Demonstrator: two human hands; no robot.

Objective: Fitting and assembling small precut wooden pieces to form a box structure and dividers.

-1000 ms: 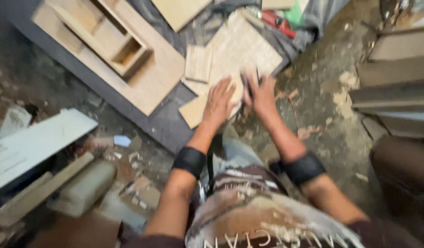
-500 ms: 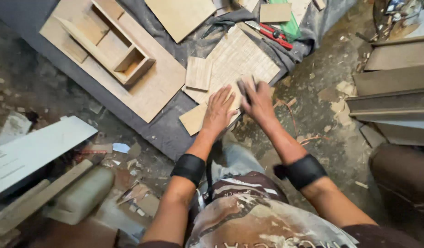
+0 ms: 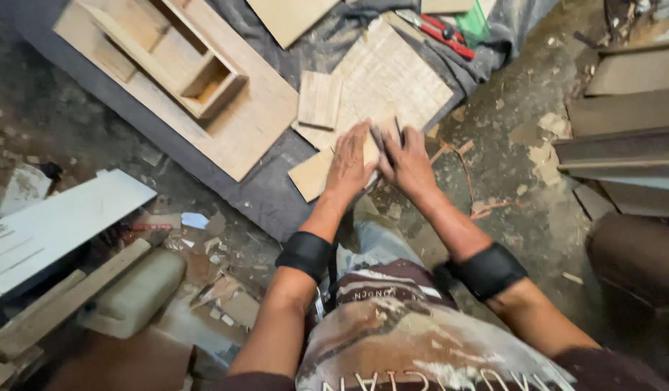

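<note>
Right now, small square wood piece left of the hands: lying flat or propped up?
Flat. The small square wood piece lies face up on the larger plywood sheet, its whole top face showing; the left hand is apart from it.

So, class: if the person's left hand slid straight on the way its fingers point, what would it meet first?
The left hand lies flat on a plywood piece, fingers pointing up-frame. Straight on, it would probably first cross the large scored plywood sheet; the small square wood piece sits just to its left.
</note>
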